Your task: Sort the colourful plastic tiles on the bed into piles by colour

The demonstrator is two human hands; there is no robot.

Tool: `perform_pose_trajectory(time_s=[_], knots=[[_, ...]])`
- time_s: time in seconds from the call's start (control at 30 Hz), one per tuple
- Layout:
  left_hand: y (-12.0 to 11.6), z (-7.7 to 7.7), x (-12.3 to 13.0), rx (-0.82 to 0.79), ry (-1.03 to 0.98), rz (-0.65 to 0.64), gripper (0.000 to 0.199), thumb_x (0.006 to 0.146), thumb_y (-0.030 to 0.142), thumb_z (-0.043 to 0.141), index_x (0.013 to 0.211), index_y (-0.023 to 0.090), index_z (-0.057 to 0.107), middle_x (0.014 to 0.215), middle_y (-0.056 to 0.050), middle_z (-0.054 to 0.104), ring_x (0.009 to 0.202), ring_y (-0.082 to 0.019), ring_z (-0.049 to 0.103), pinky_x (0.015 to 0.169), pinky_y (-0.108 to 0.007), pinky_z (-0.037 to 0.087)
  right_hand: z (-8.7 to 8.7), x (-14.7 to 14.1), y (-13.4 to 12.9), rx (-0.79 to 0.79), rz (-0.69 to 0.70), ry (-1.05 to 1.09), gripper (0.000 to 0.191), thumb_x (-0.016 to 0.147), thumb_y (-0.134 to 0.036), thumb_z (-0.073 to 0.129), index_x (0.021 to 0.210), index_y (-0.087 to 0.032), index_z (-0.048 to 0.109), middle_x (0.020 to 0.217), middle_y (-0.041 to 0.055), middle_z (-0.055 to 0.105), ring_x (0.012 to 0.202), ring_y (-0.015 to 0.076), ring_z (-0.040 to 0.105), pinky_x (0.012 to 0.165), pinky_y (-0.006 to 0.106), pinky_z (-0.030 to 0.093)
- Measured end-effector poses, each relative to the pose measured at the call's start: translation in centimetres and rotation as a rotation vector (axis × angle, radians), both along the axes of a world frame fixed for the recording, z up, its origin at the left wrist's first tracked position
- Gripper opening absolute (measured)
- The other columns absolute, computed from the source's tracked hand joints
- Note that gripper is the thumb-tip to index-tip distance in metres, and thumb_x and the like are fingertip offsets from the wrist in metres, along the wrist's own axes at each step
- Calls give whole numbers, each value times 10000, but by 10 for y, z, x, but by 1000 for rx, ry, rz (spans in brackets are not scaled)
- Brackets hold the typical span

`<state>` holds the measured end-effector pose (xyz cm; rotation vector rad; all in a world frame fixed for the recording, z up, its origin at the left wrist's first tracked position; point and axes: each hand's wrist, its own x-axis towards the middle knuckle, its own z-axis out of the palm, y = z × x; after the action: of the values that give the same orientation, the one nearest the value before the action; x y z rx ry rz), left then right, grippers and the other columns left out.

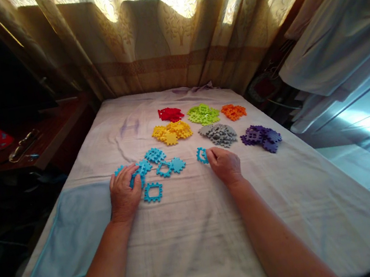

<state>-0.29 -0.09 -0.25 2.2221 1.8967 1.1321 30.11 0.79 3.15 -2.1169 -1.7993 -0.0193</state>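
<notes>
The left hand [125, 192] lies over the blue interlocking tiles [155, 155] on the cloth-covered tabletop [197, 251], fingers loosely curved, its grip hard to tell; the right hand [225, 164] pinches a blue frame tile [202, 155] at its edge; the yellow pile [171, 132] and the grey pile [219, 134] sit beyond.

The curtain [161, 42] hangs behind the table's [202, 235] far edge. On the table, the mat [79, 228] lies left; loose tiles [154, 198] lie right of it. Beyond them, the far row comprises three piles [202, 114], left to right. Two nearer piles [171, 132] lie before it; the rightmost pile [262, 138] lies right of these.
</notes>
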Motion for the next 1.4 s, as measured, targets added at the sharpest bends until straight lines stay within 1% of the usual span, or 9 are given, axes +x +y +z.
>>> perform_pose_trajectory(time_s=[0.13, 0.3, 0.37, 0.53, 0.67, 0.9, 1.07, 1.27, 1.4], knots=[[0, 0, 0, -12, 1, 3, 313, 899, 323, 470, 1112, 219, 675, 1244, -94, 697, 1227, -276, 595, 1123, -518, 343, 2, 11, 1, -48, -117, 13, 341, 978, -348, 470, 846, -190, 742, 824, 71, 723, 672, 145, 554, 588, 278, 220], [1, -1, 1, -6, 6, 8, 302, 904, 319, 463, 1104, 233, 673, 1236, -80, 702, 1218, -264, 602, 1124, -502, 342, -4, 20, 1, 83, -189, 81, 331, 976, -363, 454, 1058, -208, 735, 849, 77, 735, 725, 191, 604, 623, 276, 307], [1, -1, 1, -3, 1, 12, 302, 905, 317, 460, 1102, 235, 673, 1237, -81, 701, 1218, -265, 601, 1121, -504, 343, -7, 12, 1, 133, -79, 90, 325, 968, -324, 442, 1034, -200, 735, 890, 87, 741, 791, 209, 630, 677, 286, 375], [1, -1, 2, -11, -12, 15, 295, 897, 308, 470, 1100, 242, 673, 1235, -79, 701, 1220, -266, 596, 1124, -504, 335, -18, -31, -4, 141, 433, 80, 296, 907, -348, 568, 1127, -201, 701, 1181, 112, 702, 1109, 251, 596, 971, 369, 421], [1, -1, 2, -5, -4, 6, 304, 904, 315, 461, 1107, 227, 670, 1235, -89, 700, 1221, -267, 595, 1125, -499, 333, -24, -53, -8, 70, 531, 52, 449, 844, -435, 669, 1218, -188, 654, 1314, 129, 638, 1236, 294, 519, 1045, 440, 376], [1, 0, 2, -4, 10, 5, 298, 898, 308, 470, 1102, 231, 673, 1232, -84, 704, 1216, -269, 603, 1118, -508, 343, -25, -61, -7, 14, 468, 59, 313, 878, -356, 622, 1135, -182, 666, 1203, 119, 679, 1108, 281, 570, 960, 412, 409], [1, 0, 2, 11, 3, 3, 300, 896, 312, 467, 1094, 225, 677, 1231, -88, 705, 1208, -275, 610, 1109, -513, 353, -20, -55, -7, 53, 414, 43, 351, 849, -350, 627, 1159, -187, 656, 1171, 130, 679, 1093, 288, 563, 950, 409, 400], [1, 1, 2, -4, 6, 0, 301, 903, 320, 456, 1095, 229, 668, 1234, -86, 702, 1212, -265, 605, 1111, -491, 355, -15, -4, -1, 196, 204, 65, 401, 836, -367, 606, 1176, -160, 651, 1145, 151, 683, 1064, 300, 575, 946, 420, 396], [1, 0, 1, -5, 7, 1, 299, 898, 320, 462, 1097, 233, 668, 1234, -83, 702, 1212, -270, 604, 1117, -501, 342, -21, 36, 9, 180, -10, 133, 417, 826, -420, 584, 1143, -158, 650, 1076, 139, 702, 1017, 299, 603, 900, 423, 429]])
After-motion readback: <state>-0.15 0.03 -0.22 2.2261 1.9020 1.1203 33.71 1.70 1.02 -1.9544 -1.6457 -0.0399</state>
